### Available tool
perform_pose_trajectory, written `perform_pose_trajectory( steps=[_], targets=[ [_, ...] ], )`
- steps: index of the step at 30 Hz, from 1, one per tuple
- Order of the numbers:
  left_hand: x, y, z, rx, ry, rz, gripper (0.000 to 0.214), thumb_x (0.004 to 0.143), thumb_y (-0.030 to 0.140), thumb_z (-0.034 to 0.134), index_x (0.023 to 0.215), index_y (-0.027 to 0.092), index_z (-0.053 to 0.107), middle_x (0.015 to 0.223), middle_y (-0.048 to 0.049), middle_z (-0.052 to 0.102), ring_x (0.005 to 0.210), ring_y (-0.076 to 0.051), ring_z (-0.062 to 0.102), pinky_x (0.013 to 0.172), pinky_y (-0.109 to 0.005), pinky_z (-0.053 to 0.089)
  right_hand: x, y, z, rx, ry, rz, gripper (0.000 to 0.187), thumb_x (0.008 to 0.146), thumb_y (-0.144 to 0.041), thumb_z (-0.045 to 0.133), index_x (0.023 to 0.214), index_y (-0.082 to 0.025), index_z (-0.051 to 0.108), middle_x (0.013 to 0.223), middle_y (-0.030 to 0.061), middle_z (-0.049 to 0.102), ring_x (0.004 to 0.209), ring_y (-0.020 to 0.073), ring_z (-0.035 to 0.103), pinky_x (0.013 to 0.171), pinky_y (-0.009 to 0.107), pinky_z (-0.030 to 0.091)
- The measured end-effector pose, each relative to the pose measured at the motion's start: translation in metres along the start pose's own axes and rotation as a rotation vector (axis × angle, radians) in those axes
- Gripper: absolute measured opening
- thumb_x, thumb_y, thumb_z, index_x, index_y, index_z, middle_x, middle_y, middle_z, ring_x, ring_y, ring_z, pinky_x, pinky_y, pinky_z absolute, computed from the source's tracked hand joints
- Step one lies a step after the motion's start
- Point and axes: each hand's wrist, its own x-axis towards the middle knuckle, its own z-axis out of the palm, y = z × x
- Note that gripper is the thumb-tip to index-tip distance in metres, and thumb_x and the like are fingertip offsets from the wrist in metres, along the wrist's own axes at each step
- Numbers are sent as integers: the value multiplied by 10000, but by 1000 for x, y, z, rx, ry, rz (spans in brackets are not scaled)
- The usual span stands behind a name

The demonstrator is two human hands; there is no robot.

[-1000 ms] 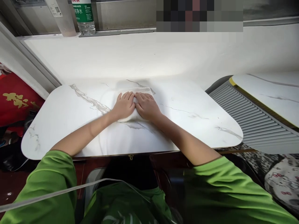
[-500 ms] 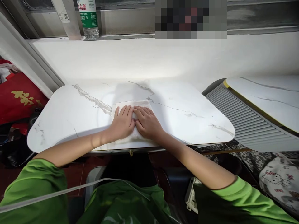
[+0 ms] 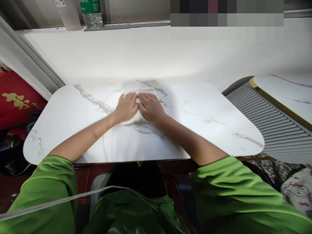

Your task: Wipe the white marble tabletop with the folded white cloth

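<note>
A white cloth (image 3: 136, 118) lies on the white marble-patterned tabletop (image 3: 97, 143), partly bunched under both hands. My left hand (image 3: 127, 106) presses on its left half, fingers side by side and bent over it. On the right half, my right hand (image 3: 150, 106) does the same, and the two hands touch or nearly touch at the thumbs and index fingers. Most of the cloth's middle is hidden beneath the palms; its far edge shows faintly beyond the fingertips.
Behind the table rises a white wall with a ledge bearing a clear bottle with a green label (image 3: 92, 14) and a translucent container (image 3: 69, 18). A ribbed-sided marble-topped unit (image 3: 275, 113) stands right. A red bag (image 3: 19, 100) is at left.
Both hands have pushed the cloth away from me, toward the wall. The cloth's near edge has drawn in and bunched, and the fingers look more bent. The camera view has shifted slightly.
</note>
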Motion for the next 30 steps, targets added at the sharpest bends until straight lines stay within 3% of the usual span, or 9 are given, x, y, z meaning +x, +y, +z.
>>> perform_pose_trajectory(
  steps=[10,15,23,30],
  targets=[
    [81,-59,12,-28,35,45,487,940,238,327,1402,209,478,1497,-91,482,1417,-222,382,1196,-439,240,79,36,27,15,22,37,414,880,-201,332,1222,-175,566,1280,140,628,1221,333,511,1075,544,338],
    [95,-67,14,3,37,29,498,942,243,316,1409,174,475,1510,-105,468,1419,-228,379,1192,-430,240,91,41,32,27,37,53,419,880,-187,344,1233,-158,568,1309,153,625,1253,325,504,1090,532,329],
    [59,-45,6,57,9,-2,528,948,213,303,1450,105,423,1546,-141,415,1444,-238,345,1203,-453,219,61,23,18,8,4,0,461,877,-186,357,1285,-110,557,1384,179,581,1287,315,493,1104,508,325],
    [-26,-14,-5,57,-21,28,516,983,241,281,1467,93,381,1556,-162,392,1461,-258,323,1215,-498,185,-13,-25,3,-57,-19,-69,509,915,-202,337,1353,-18,519,1450,212,519,1353,320,446,1145,483,303]
  ],
)
